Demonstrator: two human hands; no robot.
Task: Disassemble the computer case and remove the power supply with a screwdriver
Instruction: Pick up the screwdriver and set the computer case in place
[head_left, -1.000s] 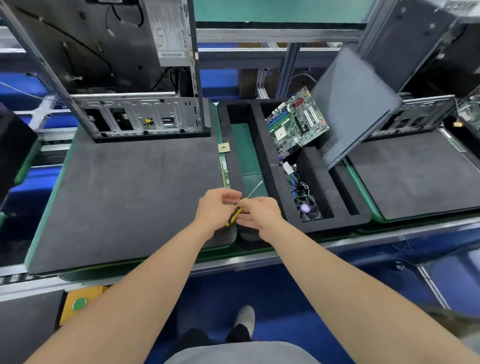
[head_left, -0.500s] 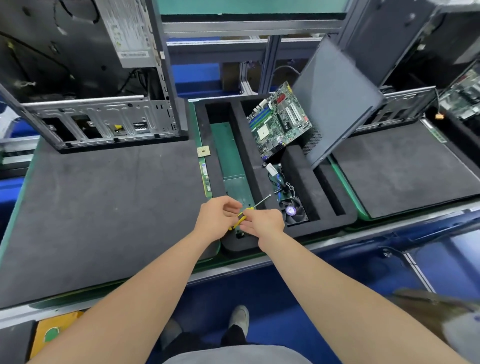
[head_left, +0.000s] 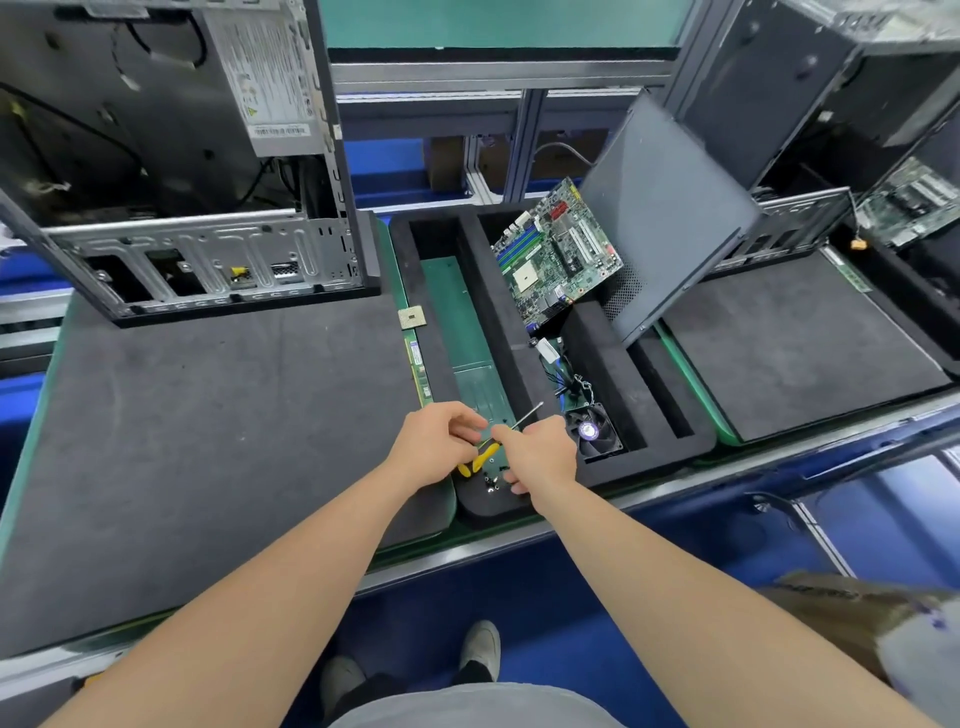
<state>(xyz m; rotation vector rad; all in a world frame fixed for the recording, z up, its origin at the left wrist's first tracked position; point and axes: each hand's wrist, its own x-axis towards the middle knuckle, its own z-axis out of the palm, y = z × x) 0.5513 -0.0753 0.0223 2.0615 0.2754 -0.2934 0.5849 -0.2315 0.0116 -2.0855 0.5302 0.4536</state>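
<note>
Both your left hand (head_left: 434, 447) and right hand (head_left: 540, 453) pinch the thin, light screwdriver (head_left: 485, 453); hold its fat yellow handle, since the metal tip looks slippery.

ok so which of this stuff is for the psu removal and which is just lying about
For the job:
- screwdriver, in left hand and right hand
- open computer case
- power supply inside it

Lying about:
- motherboard
- cooling fan
- RAM stick
- CPU chip
- loose screws

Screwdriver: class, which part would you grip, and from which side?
Grip the yellow-and-black handle of the screwdriver from the near, lower-left end; it is thick, while the thin metal shaft angles up-right toward the fan, away from the person.
</note>
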